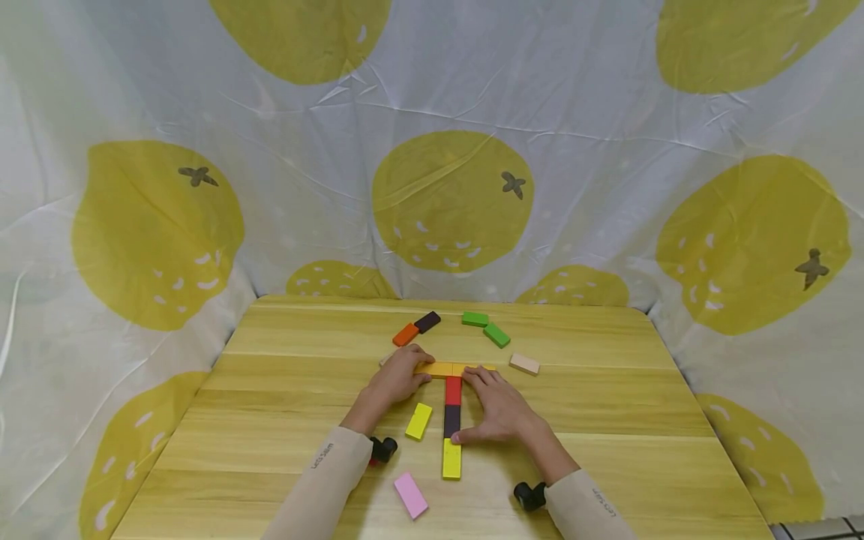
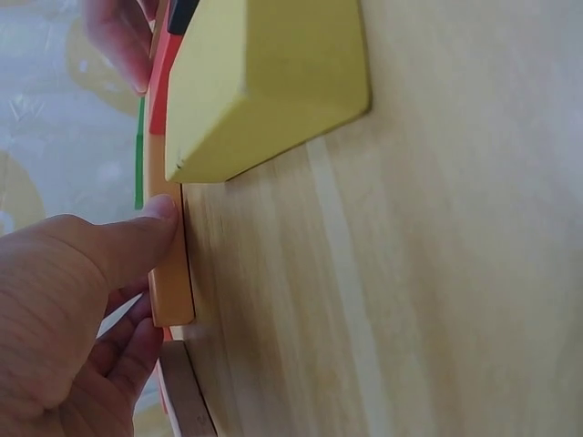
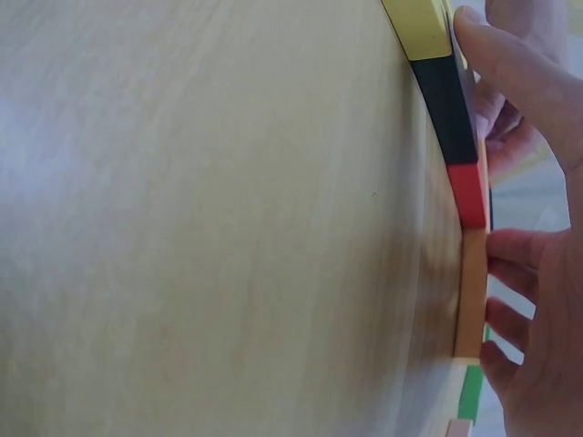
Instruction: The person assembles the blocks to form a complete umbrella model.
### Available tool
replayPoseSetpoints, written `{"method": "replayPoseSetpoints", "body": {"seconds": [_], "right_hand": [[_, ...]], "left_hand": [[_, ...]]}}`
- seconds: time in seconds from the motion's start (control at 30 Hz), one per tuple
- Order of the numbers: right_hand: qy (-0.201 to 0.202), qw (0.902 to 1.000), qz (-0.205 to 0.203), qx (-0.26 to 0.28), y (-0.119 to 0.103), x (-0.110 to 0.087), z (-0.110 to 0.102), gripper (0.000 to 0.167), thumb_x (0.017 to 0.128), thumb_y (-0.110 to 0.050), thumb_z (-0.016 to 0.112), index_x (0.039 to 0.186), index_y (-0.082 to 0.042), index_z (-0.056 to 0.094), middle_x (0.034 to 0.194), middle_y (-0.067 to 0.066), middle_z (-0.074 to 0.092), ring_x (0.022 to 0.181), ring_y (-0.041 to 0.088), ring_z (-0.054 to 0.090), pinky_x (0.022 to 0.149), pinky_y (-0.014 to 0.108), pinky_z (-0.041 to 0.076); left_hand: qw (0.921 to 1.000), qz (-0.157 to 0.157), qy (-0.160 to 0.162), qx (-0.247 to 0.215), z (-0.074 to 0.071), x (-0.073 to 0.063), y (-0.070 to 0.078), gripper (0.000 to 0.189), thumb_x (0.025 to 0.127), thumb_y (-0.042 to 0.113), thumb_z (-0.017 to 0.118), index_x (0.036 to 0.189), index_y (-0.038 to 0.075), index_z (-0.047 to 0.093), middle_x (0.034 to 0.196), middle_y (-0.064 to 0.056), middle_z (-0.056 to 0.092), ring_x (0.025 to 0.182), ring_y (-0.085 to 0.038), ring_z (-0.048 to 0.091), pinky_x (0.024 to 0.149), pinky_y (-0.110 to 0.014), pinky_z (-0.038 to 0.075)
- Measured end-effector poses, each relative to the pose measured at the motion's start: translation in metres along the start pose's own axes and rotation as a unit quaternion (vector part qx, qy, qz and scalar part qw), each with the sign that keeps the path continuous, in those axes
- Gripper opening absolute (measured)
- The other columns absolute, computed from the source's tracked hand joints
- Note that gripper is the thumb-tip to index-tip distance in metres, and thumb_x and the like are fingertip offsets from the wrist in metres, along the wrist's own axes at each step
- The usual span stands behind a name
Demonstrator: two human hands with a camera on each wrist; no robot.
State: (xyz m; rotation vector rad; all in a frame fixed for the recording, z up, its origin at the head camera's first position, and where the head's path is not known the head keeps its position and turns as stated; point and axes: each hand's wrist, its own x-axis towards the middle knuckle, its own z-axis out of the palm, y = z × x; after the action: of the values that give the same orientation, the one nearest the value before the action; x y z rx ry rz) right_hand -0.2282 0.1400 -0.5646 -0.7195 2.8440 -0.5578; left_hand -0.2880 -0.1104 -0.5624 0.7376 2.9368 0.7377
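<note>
Two orange blocks [image 1: 442, 369] lay across the far end of the red block [image 1: 453, 391], the left hand [image 1: 400, 374] gripping one, the right hand [image 1: 502, 408] touching the other. Against the red block's near end sat a black block [image 1: 451, 421]; green blocks [image 1: 475, 319] lay beyond the red block, to its right.

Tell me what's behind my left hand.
In the head view, part of a beige block shows past your left hand, and the left orange block on its other side. Their covered ends and the tabletop behind are hidden there.
</note>
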Motion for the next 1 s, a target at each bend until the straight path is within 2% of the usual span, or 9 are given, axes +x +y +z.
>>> {"method": "replayPoseSetpoints", "body": {"seconds": [0.3, 0.5, 0.63, 0.83, 1.0], "right_hand": [[0.019, 0.9997, 0.009, 0.016, 0.0, -0.001, 0.001, 0.108, 0.074, -0.08, 0.071, 0.157, -0.016, 0.043, 0.162, 0.002, 0.042, 0.152, 0.032, 0.034, 0.117, 0.057, 0.039], [0.023, 0.9996, 0.008, 0.011, 0.002, 0.0, 0.003, 0.107, 0.076, -0.081, 0.069, 0.157, -0.016, 0.043, 0.161, 0.002, 0.042, 0.151, 0.032, 0.035, 0.117, 0.056, 0.04], [0.025, 0.9996, 0.005, 0.014, 0.002, 0.002, 0.002, 0.097, 0.082, -0.072, 0.069, 0.157, -0.016, 0.044, 0.161, 0.003, 0.043, 0.151, 0.032, 0.036, 0.117, 0.056, 0.04], [0.033, 0.9991, -0.014, 0.023, 0.002, 0.003, -0.001, 0.075, 0.091, -0.046, 0.069, 0.154, -0.011, 0.047, 0.159, 0.007, 0.045, 0.148, 0.034, 0.04, 0.117, 0.055, 0.041], [0.043, 0.9985, -0.027, 0.022, 0.003, 0.003, -0.002, 0.069, 0.092, -0.038, 0.068, 0.153, -0.011, 0.049, 0.157, 0.007, 0.047, 0.146, 0.032, 0.043, 0.118, 0.053, 0.04]], "left_hand": [[1.0, 0.003, -0.004, 0.0, 0.0, -0.001, 0.003, 0.033, 0.097, 0.021, 0.073, 0.127, 0.007, 0.072, 0.121, -0.009, 0.067, 0.114, -0.027, 0.062, 0.105, -0.044, 0.051], [0.9998, 0.009, -0.005, 0.015, -0.001, -0.005, 0.006, 0.045, 0.099, 0.033, 0.071, 0.136, 0.007, 0.067, 0.134, -0.011, 0.062, 0.125, -0.029, 0.058, 0.111, -0.045, 0.048], [0.9993, 0.019, -0.013, 0.03, -0.006, -0.009, 0.015, 0.054, 0.098, 0.044, 0.07, 0.14, 0.011, 0.064, 0.143, -0.009, 0.058, 0.132, -0.029, 0.054, 0.113, -0.045, 0.047], [0.9954, 0.045, -0.057, 0.062, -0.008, -0.019, 0.027, 0.083, 0.088, 0.067, 0.069, 0.151, 0.015, 0.054, 0.154, -0.005, 0.049, 0.142, -0.028, 0.046, 0.117, -0.047, 0.042], [0.9895, 0.061, -0.092, 0.093, -0.002, -0.027, 0.032, 0.111, 0.075, 0.086, 0.066, 0.159, 0.017, 0.041, 0.164, -0.004, 0.038, 0.151, -0.028, 0.037, 0.123, -0.05, 0.035]]}}
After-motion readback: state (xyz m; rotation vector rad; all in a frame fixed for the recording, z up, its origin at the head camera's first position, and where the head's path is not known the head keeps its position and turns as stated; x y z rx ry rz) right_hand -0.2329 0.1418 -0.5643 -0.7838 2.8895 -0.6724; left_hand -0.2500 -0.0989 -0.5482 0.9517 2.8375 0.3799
